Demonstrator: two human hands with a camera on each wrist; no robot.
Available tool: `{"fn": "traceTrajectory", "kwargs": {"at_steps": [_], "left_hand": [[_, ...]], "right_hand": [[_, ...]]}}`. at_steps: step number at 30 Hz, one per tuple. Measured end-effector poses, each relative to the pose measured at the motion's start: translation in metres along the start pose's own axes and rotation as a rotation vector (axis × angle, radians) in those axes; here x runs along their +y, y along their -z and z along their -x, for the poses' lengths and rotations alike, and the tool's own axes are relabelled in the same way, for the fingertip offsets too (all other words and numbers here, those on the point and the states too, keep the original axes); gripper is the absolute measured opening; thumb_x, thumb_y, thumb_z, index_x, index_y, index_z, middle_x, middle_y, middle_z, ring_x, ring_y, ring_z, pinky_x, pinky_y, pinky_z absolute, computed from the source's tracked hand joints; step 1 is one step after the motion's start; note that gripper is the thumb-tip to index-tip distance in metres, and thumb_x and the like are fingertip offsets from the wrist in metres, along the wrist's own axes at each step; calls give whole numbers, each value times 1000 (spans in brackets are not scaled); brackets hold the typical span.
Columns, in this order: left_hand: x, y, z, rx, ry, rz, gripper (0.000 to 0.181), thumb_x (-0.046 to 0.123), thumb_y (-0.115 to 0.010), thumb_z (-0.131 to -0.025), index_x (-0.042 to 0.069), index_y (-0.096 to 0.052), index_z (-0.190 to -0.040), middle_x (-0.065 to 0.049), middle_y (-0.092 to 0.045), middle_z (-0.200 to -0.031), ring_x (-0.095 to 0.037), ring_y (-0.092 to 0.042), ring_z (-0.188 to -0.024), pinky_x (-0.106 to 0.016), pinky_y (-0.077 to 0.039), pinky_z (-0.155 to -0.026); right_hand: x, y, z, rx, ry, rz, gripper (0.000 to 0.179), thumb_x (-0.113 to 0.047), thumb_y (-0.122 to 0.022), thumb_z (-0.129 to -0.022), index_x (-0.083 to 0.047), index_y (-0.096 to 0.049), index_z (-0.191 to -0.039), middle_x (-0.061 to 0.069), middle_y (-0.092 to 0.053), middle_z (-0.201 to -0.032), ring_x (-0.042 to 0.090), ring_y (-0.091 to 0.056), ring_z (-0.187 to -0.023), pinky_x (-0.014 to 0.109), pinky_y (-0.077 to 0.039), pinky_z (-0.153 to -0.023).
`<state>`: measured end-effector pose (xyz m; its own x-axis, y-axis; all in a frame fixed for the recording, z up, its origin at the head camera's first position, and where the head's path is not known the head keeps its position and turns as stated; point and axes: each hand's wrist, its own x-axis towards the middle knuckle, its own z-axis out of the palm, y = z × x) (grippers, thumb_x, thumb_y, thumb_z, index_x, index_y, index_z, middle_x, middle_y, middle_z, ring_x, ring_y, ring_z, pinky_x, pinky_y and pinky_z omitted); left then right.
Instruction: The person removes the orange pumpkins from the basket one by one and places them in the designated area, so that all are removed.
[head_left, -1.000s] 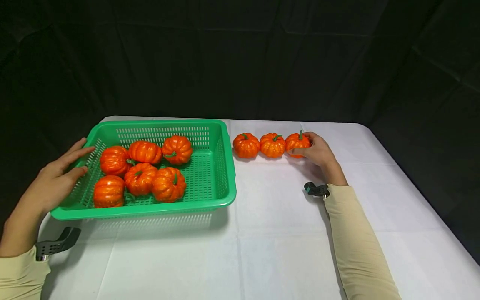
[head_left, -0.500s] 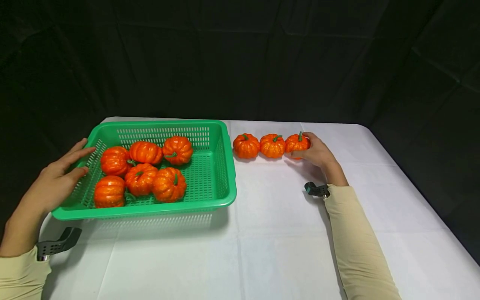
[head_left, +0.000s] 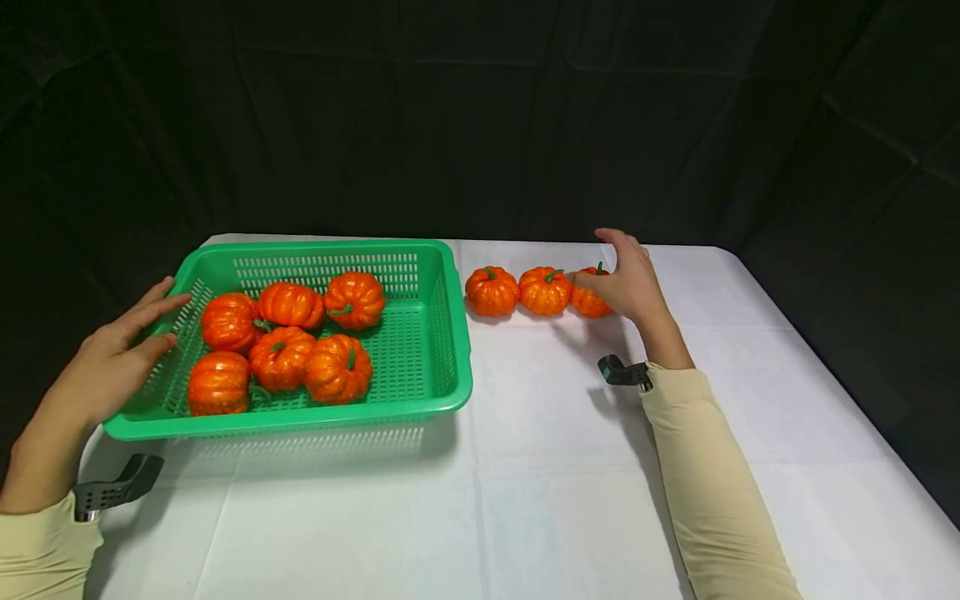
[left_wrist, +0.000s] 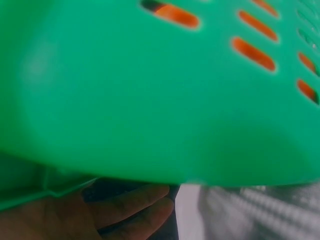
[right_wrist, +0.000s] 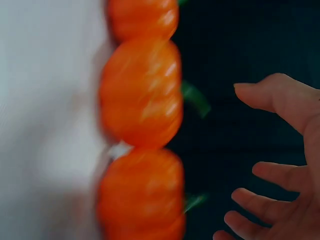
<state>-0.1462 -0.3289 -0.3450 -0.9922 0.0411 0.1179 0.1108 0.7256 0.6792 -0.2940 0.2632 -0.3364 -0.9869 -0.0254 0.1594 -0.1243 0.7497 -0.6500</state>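
Note:
My left hand (head_left: 112,362) lies at the left rim of a green plastic basket (head_left: 300,422), its fingers extended over the edge. In the left wrist view the basket's wall (left_wrist: 150,100) fills most of the picture and some fingers (left_wrist: 135,210) show beyond its edge. Several orange pumpkins with green stems, one at the front (head_left: 337,369), lie in the basket. My right hand (head_left: 626,279) is spread above the rightmost pumpkin (head_left: 591,298) and partly covers it. In the right wrist view its thumb and fingers stand apart from the pumpkins, with nothing between them.
Left of that pumpkin, a middle pumpkin (head_left: 545,292) and a left pumpkin (head_left: 492,292) continue a row along the back of the white-covered table (head_left: 555,467). A black cloth (head_left: 480,117) hangs behind the table. Each wrist bears a dark camera mount.
My right hand has let go of the rightmost pumpkin and risen, its fingers spreading apart. That pumpkin stays in the row. My left hand and the basket have hardly moved.

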Motion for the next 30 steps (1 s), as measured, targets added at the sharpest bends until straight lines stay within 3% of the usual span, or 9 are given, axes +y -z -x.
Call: {"fn": "traceTrajectory", "kwargs": {"at_steps": [7, 13, 22, 30], "left_hand": [[1, 1, 0, 6, 4, 7, 52, 14, -40, -110, -3, -34, -159, -14, -6, -172, -57, -5, -150, -80, -1, -111], [1, 2, 1, 10, -1, 5, 52, 14, -41, -110, -3, -35, -159, -14, -7, -172, -56, -5, -151, -79, 0, -111], [0, 2, 1, 7, 11, 9, 52, 14, -40, -110, -2, -34, -159, -14, -6, -172, -56, -3, -151, -79, 1, -111], [1, -1, -1, 3, 7, 11, 52, 13, -40, -110, -1, -34, -160, -15, -6, -172, -55, -3, -151, -79, 0, -112]], "right_hand": [[-57, -3, 14, 20, 194, -102, 67, -23, -81, -89, -7, -54, -149, 12, -49, -154, 36, -43, -138, 53, -38, -113], [-105, -12, 28, -54, 344, -196, 59, -17, -81, -89, -9, -59, -143, 7, -56, -147, 28, -51, -133, 44, -41, -112], [-174, -31, 21, -311, 578, -315, 49, -17, -80, -93, -10, -64, -138, 0, -66, -133, 16, -59, -121, 31, -47, -104], [-219, -67, 9, -586, 675, -429, 47, -12, -79, -92, -7, -65, -136, 3, -68, -131, 21, -62, -118, 42, -51, -102]]}}
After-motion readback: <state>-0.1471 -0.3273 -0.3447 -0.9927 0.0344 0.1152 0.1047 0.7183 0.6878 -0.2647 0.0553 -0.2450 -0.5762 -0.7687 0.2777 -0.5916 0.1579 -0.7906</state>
